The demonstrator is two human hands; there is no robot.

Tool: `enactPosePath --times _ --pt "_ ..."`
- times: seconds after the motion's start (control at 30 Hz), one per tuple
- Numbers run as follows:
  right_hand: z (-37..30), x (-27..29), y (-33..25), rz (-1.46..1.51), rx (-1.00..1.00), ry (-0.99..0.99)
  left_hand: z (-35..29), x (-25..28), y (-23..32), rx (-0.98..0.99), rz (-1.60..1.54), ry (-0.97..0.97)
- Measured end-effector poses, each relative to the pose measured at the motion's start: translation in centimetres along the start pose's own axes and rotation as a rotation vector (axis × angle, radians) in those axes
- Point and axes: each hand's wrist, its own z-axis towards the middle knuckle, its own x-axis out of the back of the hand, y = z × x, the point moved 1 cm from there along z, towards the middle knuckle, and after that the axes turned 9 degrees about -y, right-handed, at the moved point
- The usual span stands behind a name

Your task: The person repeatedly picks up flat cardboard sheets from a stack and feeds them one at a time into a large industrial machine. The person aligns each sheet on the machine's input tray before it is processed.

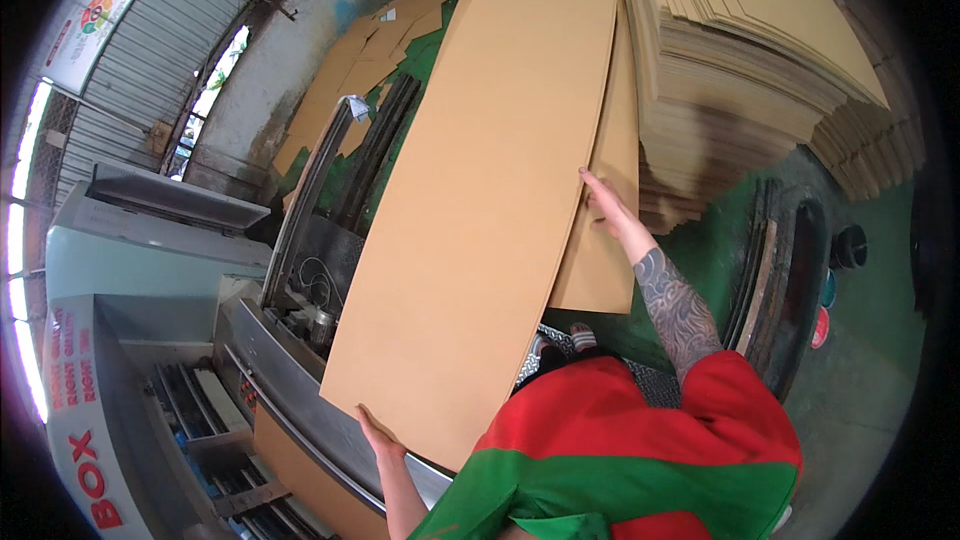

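A long, flat brown cardboard sheet (480,170) stretches away from me across the middle. My left hand (382,438) grips its near end, close to the left corner, with the thumb on top and the fingers hidden underneath. Farther along the right long edge, my right hand (606,204) is closed on the same sheet, its fingertips partly hidden by the edge. Under and to the right of this sheet another cardboard sheet (598,275) shows, below my right hand. The near left part of the held sheet lies over the metal bed of a machine (285,372).
A tall stack of cardboard sheets (740,90) stands at the right. The machine's pale grey housing (150,265) is at the left. Loose cardboard pieces (365,60) lie on the green floor behind. Dark bars (765,270), a black bucket (850,246) and a red container (821,328) are at the right.
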Motion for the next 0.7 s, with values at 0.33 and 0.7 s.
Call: enactPosePath --times 0.33,0.7 --pt "-0.8 -4.9 -2.9 0.155 -0.013 -0.032 3.1 1.9 -1.3 -0.144 -0.041 -0.168" --pt "2.5 -4.2 0.7 0.313 0.203 -0.074 -6.0 -0.5 0.2 -0.424 -0.044 -0.050"
